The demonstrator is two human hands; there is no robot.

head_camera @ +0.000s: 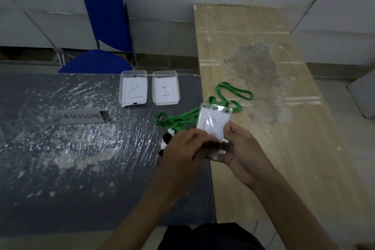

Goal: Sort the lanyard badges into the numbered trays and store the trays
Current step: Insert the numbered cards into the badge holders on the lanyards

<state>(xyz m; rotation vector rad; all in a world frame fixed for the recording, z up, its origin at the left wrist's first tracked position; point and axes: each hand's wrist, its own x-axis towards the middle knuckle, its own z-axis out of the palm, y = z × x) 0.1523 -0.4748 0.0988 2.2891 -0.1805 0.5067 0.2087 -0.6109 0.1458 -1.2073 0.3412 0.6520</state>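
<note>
Two clear plastic trays stand side by side at the grey table's far edge: tray 2 [133,87] on the left and tray 1 [165,88] on the right, each with a numbered white paper. My right hand [242,148] holds a clear badge holder [213,121] with a white card, tilted up over the seam between the two tables. My left hand [186,148] is closed over the lower part of the badges, where a dark object shows between its fingers. Green lanyards [233,92] trail from the badges across both tables. More badges under my left hand are mostly hidden.
A grey table [71,158] with a wrinkled shiny cover carries a paper name sign [81,116]. A wooden table [263,57] adjoins it on the right. A blue folding chair [105,26] stands behind the grey table, against the wall.
</note>
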